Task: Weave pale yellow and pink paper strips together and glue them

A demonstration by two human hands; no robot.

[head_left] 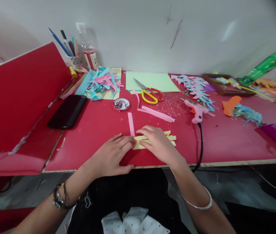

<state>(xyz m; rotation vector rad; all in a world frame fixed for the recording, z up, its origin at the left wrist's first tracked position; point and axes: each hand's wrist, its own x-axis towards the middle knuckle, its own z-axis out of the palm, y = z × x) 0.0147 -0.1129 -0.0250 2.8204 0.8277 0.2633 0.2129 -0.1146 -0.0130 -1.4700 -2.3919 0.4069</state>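
Note:
Yellow paper strips point(139, 145) lie in a row near the table's front edge, partly covered by my fingers. My left hand point(114, 154) rests flat at their left end, fingers stretched out and the thumb apart. Across the middle of the strips lies my right hand point(161, 146), its thumb and index finger spread. A short pink paper strip point(131, 123) stands just beyond my left fingertips. Farther back is a longer folded pink strip point(158, 114). What lies beneath my right palm is hidden.
Behind the hands lie scissors point(150, 96) and a small dish point(121, 104). A pink glue gun point(197, 112) sits at right, its black cord point(202, 143) running over the edge. A phone point(67, 111), paper-scrap pile point(102, 83) and red board point(25, 97) occupy the left.

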